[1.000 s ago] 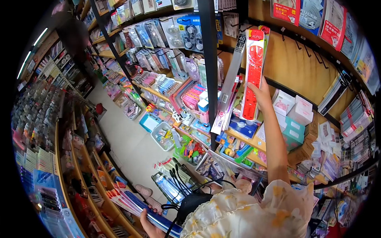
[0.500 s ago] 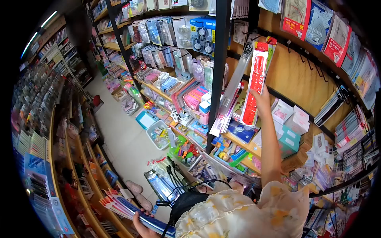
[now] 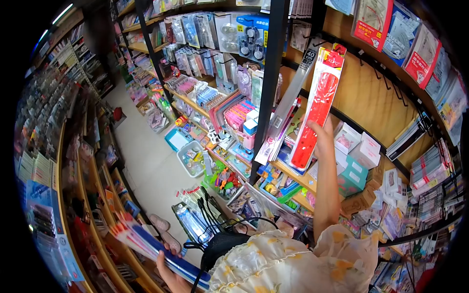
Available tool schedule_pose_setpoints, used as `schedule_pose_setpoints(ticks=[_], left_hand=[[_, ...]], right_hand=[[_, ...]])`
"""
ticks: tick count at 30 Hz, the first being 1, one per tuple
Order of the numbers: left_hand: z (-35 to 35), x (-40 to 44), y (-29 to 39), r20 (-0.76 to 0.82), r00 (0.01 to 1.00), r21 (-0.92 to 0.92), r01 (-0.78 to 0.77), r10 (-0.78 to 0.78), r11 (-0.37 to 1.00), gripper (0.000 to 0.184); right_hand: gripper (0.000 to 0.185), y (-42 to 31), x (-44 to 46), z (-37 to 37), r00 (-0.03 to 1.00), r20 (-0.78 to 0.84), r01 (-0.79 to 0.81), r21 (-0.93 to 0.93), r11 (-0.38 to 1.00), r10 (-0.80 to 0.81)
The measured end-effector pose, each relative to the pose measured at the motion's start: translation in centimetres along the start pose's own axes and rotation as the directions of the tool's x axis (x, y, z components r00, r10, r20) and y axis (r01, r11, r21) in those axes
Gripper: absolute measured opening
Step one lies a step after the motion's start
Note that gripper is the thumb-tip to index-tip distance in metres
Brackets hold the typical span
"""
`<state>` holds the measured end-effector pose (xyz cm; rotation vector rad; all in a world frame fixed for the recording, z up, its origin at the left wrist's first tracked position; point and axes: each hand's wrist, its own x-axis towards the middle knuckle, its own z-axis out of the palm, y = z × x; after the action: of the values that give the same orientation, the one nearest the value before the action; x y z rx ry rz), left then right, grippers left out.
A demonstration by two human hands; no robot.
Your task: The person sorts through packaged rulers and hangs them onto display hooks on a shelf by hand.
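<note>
My right hand (image 3: 323,139) is closed around a stack of packaged red rulers (image 3: 317,110), held upright and leaning to the right. White card with a red top shows behind the front ruler. Just left of it, clear packs of 40 cm rulers (image 3: 286,110) hang beside the black shelf post. Low at the left, my left hand (image 3: 168,271) grips a bundle of long, flat packages (image 3: 151,246), blue along one side and white and red at the blurred far end. What those packages contain I cannot make out.
Bare hooks (image 3: 386,80) stick out from a wooden back panel at the right, above small boxes (image 3: 359,173). A black post (image 3: 269,78) divides the shelves. Bins of small goods (image 3: 191,158) and a pair of pink shoes (image 3: 166,234) are on the floor. Pen racks (image 3: 44,219) line the left.
The red ruler stack has shifted slightly toward me and tilts more to the right, still in my right hand. My left hand's bundle has moved a little left and up.
</note>
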<state>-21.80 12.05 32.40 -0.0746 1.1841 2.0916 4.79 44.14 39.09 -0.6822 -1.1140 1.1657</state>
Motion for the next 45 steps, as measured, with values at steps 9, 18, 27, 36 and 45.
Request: schedule_pose_setpoints(ticks=[9, 18, 27, 36, 45], left_hand=[[9.9, 0.7, -0.8, 0.602, 0.761, 0.217, 0.137, -0.243, 0.966, 0.035], [8.8, 1.1, -0.9, 0.619, 0.767, 0.098, 0.137, -0.168, 0.986, 0.038], [7.5, 2.8, -2.0, 0.51, 0.858, -0.033, 0.093, -0.063, 0.995, 0.04], [8.1, 1.5, -0.4, 0.317, 0.942, 0.028, -0.125, 0.11, 0.992, 0.028], [7.7, 1.4, -0.1, 0.109, 0.976, 0.153, -0.206, 0.191, 0.967, 0.029]], right_hand=[[0.043, 0.8, -14.7, 12.5, 0.387, 0.825, -0.863, 0.166, 0.478, 0.412], [0.058, 1.7, -16.4, 14.3, 0.552, 0.754, -0.743, 0.251, 0.62, 0.356], [0.036, 2.7, -17.7, 14.6, 0.59, 0.752, -0.151, -0.255, 0.955, 0.294], [0.04, 2.1, -17.7, 15.2, 0.513, 0.71, -0.382, -0.314, 0.869, 0.482], [0.034, 3.6, -17.4, 15.1, 0.429, 0.734, -0.508, -0.287, 0.812, 0.527]])
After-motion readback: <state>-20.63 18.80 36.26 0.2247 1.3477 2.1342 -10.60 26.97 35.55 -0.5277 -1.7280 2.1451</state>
